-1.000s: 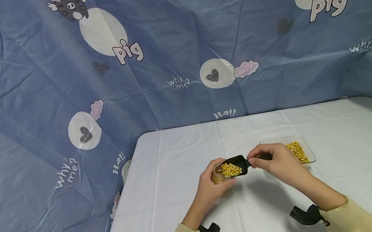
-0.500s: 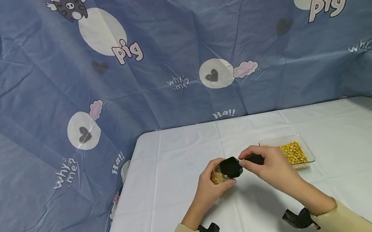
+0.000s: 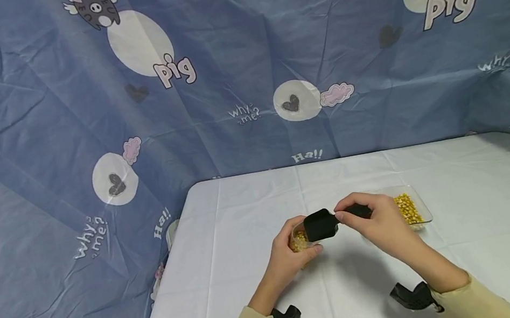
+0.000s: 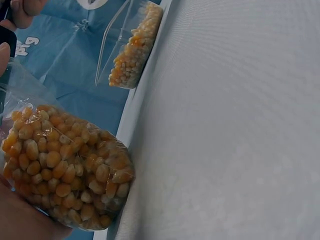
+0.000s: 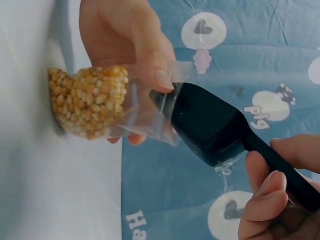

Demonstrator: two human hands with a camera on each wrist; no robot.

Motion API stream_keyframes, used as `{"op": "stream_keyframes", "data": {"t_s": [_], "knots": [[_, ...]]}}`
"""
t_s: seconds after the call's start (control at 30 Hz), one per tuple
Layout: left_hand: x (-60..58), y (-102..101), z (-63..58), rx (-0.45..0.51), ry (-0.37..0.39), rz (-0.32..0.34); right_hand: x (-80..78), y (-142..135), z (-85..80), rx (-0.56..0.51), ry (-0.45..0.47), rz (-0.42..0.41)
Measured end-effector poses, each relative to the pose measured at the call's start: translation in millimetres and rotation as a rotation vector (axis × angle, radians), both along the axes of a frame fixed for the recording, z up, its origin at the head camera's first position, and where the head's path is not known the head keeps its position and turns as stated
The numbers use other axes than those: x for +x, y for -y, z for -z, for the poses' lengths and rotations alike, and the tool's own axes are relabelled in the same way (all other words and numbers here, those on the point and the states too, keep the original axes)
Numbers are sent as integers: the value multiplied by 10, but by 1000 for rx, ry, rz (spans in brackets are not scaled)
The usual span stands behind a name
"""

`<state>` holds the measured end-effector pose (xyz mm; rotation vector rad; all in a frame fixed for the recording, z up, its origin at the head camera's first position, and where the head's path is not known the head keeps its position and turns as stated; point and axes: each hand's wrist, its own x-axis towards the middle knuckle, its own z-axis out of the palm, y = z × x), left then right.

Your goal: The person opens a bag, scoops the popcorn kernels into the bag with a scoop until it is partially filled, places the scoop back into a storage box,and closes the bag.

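Observation:
My left hand [image 3: 282, 253] grips a clear plastic bag [image 5: 145, 107] around its upper part, near the mouth. Corn kernels [image 4: 70, 165] fill the bag's lower part, and its bottom appears to rest on the white table. A black scoop [image 5: 210, 122] tilts at the bag's mouth, its tip just inside and its underside facing up in the head view. With thumb and fingers, my right hand [image 3: 383, 220] pinches the scoop's handle [image 5: 280, 172]. Whether kernels are still in the scoop is hidden.
Behind my right hand stands a clear rectangular container [image 3: 408, 186] with more corn kernels [image 3: 407, 208]; the hand partly covers it. A white cloth [image 3: 242, 209] covers the table, and a blue printed curtain [image 3: 214, 78] hangs behind it.
The right hand has moved left and then back slightly right. The scoop, earlier showing its load of kernels, has turned over at the bag's mouth. The left hand stays put.

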<state>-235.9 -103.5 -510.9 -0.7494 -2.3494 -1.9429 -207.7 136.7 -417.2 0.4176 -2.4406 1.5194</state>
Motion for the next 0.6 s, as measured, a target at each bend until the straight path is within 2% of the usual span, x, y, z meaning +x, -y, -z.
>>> {"op": "stream_keyframes", "data": {"t_s": [0.37, 0.6], "knots": [[-30, 12, -1, 57, 17, 31, -3, -223, -127, 14, -13, 51], [74, 14, -248, 83, 50, 50, -9, -395, -166, 34, -18, 93]]}}
